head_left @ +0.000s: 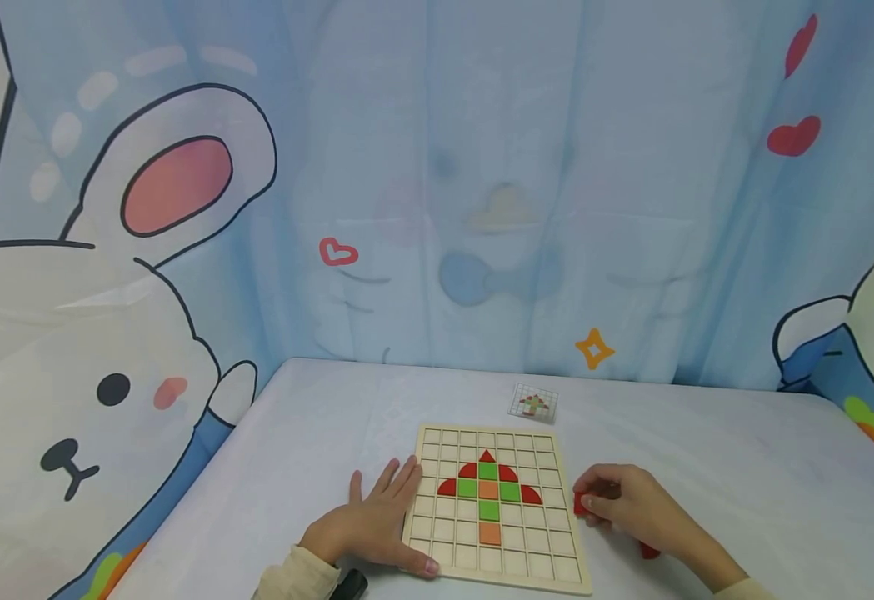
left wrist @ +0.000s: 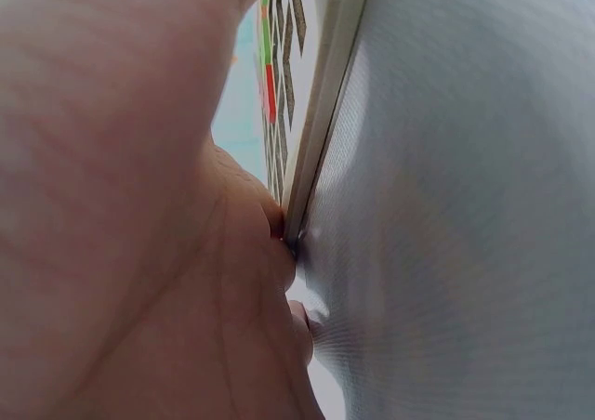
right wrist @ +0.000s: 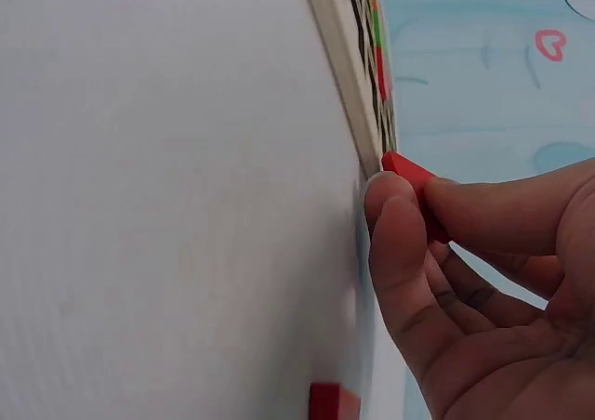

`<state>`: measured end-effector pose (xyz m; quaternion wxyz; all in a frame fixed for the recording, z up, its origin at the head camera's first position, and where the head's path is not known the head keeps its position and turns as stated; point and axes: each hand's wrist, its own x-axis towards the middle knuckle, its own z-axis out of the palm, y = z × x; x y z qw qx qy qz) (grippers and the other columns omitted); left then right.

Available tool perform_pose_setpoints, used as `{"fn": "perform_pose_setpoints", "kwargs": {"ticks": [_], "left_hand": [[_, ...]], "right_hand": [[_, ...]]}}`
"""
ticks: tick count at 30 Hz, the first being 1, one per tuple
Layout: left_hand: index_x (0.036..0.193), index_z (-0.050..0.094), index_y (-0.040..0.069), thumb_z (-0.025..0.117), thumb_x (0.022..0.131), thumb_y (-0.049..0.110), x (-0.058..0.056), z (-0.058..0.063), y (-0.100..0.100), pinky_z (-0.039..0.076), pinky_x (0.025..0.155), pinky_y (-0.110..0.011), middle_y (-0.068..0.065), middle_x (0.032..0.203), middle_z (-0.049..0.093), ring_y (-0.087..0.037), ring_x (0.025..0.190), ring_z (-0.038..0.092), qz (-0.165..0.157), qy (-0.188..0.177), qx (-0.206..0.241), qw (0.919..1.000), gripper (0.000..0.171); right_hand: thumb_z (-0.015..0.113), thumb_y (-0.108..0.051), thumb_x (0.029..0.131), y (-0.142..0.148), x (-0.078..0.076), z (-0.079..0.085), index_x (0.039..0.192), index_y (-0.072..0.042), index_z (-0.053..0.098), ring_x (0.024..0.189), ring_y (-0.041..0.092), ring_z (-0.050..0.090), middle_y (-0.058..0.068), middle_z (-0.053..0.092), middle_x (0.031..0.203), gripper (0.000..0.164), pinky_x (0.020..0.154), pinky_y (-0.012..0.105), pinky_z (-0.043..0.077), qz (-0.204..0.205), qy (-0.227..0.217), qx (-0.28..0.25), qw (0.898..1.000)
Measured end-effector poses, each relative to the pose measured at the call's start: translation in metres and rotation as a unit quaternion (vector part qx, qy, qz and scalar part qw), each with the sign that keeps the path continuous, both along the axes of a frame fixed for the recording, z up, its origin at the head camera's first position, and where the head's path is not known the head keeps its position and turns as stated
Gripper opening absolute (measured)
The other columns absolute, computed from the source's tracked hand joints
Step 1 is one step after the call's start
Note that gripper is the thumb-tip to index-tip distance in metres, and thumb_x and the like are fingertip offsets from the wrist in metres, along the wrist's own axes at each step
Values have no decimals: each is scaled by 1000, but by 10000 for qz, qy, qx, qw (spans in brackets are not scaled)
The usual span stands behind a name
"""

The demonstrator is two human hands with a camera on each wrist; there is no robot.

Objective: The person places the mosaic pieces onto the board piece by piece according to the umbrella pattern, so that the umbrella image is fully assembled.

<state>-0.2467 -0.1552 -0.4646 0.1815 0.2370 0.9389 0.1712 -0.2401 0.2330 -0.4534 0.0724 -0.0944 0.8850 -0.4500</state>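
Observation:
Flat on the white table lies a square wooden grid board with red, green and orange pieces set in its cells, forming a pointed tree-like shape. My left hand rests along the board's left edge, fingers extended and thumb at the near corner. Just off the board's right edge, my right hand pinches a small red block between thumb and fingers. A second red block lies on the table beneath the right wrist; in the right wrist view it shows at the bottom edge.
Behind the board lies a small picture card with a similar coloured pattern on a grid. A black object shows beside the left sleeve. A blue curtain with cartoon prints hangs along the back of the table.

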Motion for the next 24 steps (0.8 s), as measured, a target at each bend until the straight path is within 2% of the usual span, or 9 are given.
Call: {"fn": "perform_pose_setpoints", "kwargs": {"ticks": [5,10,16,20,24], "left_hand": [[173,12,10,77,74,85,-2,-6,-1,-7,117,-78,-3,181,-2,-29,165,-6,69,43,162,9998,141],[173,13,10,77,72,87,-2,-8,-1,-8,117,-77,-3,181,-1,-28,165,-6,91,57,213,9997,142],[173,12,8,79,75,82,2,0,1,-8,117,-77,-5,181,-1,-29,165,-6,111,-17,165,9998,140],[173,11,8,82,78,76,6,9,4,-5,118,-77,-7,181,0,-30,165,-4,106,-71,3,9999,137],[172,13,7,84,79,72,9,15,5,-4,118,-77,-8,180,1,-30,165,-3,104,-69,-66,9999,134]], "right_hand": [[67,6,99,-2,4,4,114,9,72,77,27,72,8,74,89,15,69,31,59,398,-47,-586,9975],[66,6,98,-12,7,5,115,11,71,82,27,74,10,77,96,18,76,30,59,449,-299,-933,9942],[70,1,99,-30,12,3,109,3,75,81,24,72,6,77,91,12,81,34,57,341,-358,-678,9965],[71,1,100,-41,18,1,107,5,73,73,27,74,9,73,83,9,74,33,61,531,-534,-1059,9915],[70,3,101,-50,24,-1,104,8,70,69,25,72,10,70,83,7,68,34,62,742,-757,-1482,9833]]}}
